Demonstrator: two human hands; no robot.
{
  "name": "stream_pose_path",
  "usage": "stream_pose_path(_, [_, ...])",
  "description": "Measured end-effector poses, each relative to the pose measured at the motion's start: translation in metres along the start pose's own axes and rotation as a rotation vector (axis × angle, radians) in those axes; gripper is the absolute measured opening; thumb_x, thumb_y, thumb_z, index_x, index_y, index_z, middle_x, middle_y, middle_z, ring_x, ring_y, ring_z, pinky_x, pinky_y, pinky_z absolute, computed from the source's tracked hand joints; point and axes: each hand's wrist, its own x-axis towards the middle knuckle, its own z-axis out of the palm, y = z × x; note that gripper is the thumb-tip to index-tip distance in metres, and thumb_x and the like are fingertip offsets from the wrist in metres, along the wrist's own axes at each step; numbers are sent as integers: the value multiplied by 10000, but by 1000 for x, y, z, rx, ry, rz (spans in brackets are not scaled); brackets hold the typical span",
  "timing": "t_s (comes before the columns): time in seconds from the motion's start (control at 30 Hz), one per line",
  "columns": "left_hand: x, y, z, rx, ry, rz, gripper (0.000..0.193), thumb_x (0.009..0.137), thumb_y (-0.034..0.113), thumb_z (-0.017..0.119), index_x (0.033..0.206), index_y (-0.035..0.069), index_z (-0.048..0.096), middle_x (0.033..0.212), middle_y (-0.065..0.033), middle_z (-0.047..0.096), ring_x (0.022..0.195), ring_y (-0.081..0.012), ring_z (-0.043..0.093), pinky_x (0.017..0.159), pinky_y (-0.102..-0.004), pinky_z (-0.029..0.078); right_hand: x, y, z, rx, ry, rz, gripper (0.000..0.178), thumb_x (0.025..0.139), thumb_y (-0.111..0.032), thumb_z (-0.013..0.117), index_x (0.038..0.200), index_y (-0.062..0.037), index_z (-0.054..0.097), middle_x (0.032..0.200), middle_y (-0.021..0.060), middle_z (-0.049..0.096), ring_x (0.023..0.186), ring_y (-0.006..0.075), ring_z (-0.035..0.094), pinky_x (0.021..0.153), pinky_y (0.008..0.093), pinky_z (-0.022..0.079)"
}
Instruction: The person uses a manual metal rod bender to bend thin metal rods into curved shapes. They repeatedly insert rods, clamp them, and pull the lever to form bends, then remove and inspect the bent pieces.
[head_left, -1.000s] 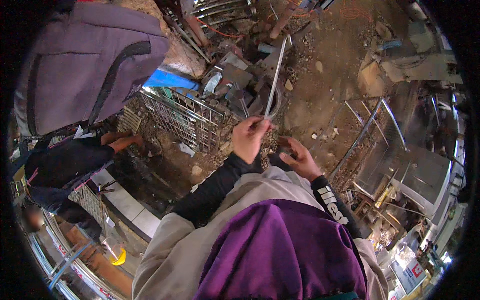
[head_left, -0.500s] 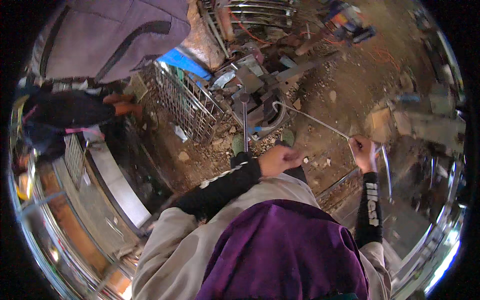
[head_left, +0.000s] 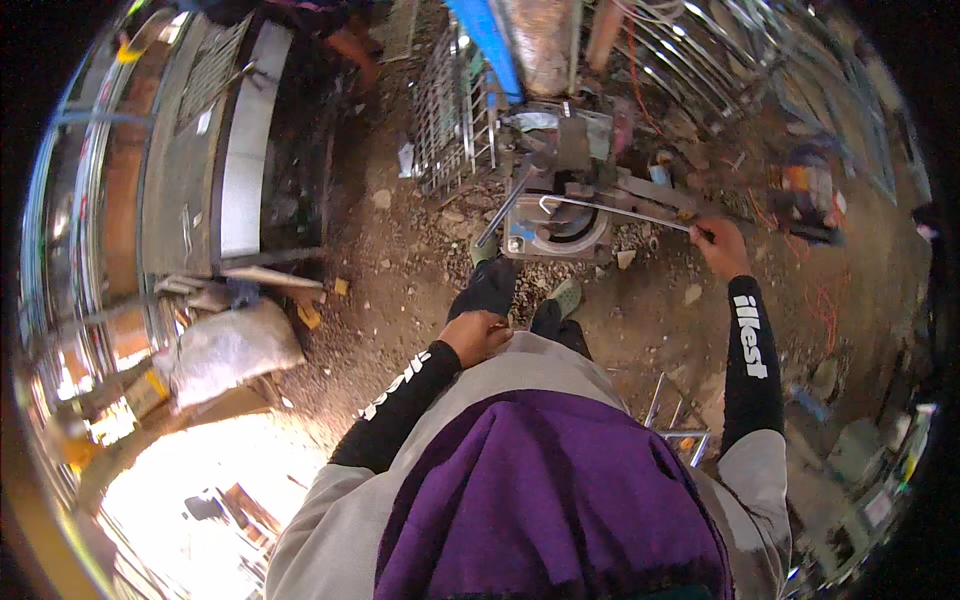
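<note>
My right hand is closed round one end of a thin metal rod. The rod runs leftward to a small hooked end over a metal bench tool with a curved dark plate, a bending tool or vise by its look. Whether the hook touches the tool I cannot tell. A steel handle bar slants out from the tool's left side. My left hand rests against the front of my grey shirt, fingers curled; what they hold, if anything, is hidden.
Behind the tool stand a post and a blue panel, with a wire grille on their left. A cabinet and a pale sack lie farther left. Metal bars and orange cord are at right.
The view has swung left, and the person at the far left now shows only in part at the top. The rod lies nearer level. My left hand has drawn back against my shirt.
</note>
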Motion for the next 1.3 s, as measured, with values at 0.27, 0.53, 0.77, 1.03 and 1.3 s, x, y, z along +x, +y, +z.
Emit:
stream_pose_path(0.27, [-27,-33,51,67,34,-175,470,954,465,596,1143,52,715,1045,-224,716,1003,-409,675,870,-501,535,44,5,3,-105,-250,-68,341,958,-365,674,954,-31,741,815,126,670,697,282,598,672,444,488])
stream_pose_path(0.53, [-19,-17,44,34,39,-233,477,961,479,578,1137,58,717,1112,-228,707,1058,-390,674,914,-495,535,29,32,-5,-116,-188,-130,404,982,-415,637,924,-28,737,846,127,692,755,291,634,662,437,480])
stream_pose_path(0.77, [-4,-25,51,70,-19,-113,463,962,457,582,1106,35,708,1079,-232,703,1026,-412,663,889,-504,525,-20,61,-8,-121,-140,113,487,953,-506,641,1021,-37,752,977,142,730,873,312,684,758,440,530])
stream_pose_path(1.03, [10,-22,40,255,-62,-92,443,939,428,640,1170,54,688,1125,-215,696,1063,-399,662,906,-492,536,-69,57,37,243,-212,302,456,976,-470,618,961,-17,666,838,120,660,795,270,633,720,415,489])
stream_pose_path(1.3, [10,9,14,298,-156,-133,467,959,428,616,1210,38,665,1180,-217,678,1103,-393,646,950,-479,520,-123,0,127,393,-137,340,363,1035,-371,558,994,-15,618,757,85,530,707,230,525,690,391,441])
